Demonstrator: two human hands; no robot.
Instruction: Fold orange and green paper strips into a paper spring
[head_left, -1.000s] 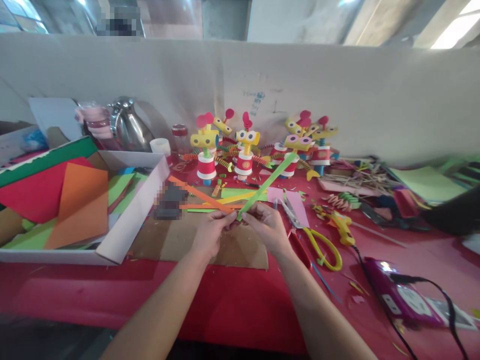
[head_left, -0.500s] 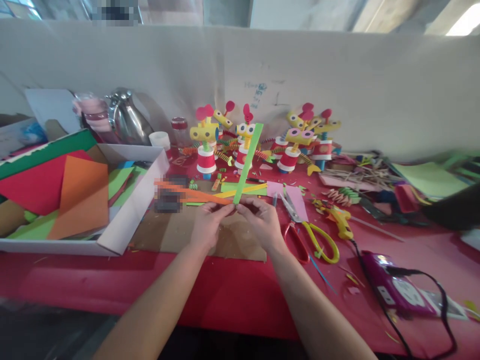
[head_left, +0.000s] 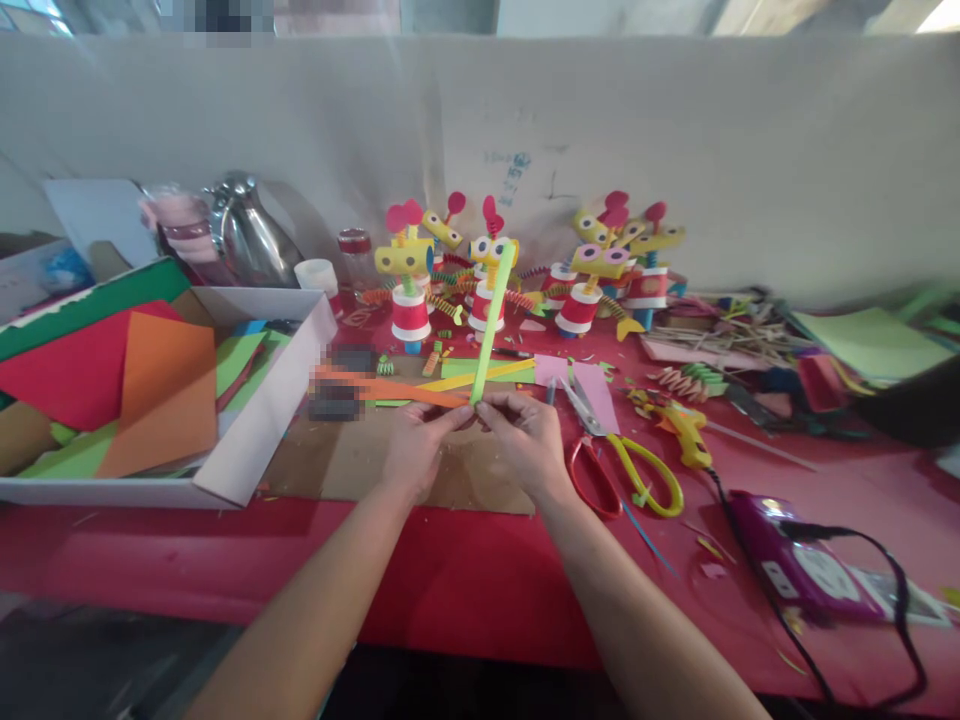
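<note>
Both my hands meet over a brown cardboard sheet (head_left: 352,465) on the red table. My left hand (head_left: 418,445) and my right hand (head_left: 523,440) pinch the joined ends of two paper strips. A green paper strip (head_left: 491,322) rises almost upright from my fingers. An orange paper strip (head_left: 397,390) runs from them to the left, low over the table. The fingers of both hands are closed on the strips' ends.
A white box (head_left: 262,410) of coloured paper sheets stands at the left. Paper-cup figures (head_left: 487,290) line the back wall with a metal kettle (head_left: 251,235). Red-and-yellow scissors (head_left: 615,455), a yellow glue gun (head_left: 686,435) and a purple device (head_left: 806,570) with a cord lie at the right.
The green strip has swung from leaning right to nearly upright. My hands stayed together at the strips' joint.
</note>
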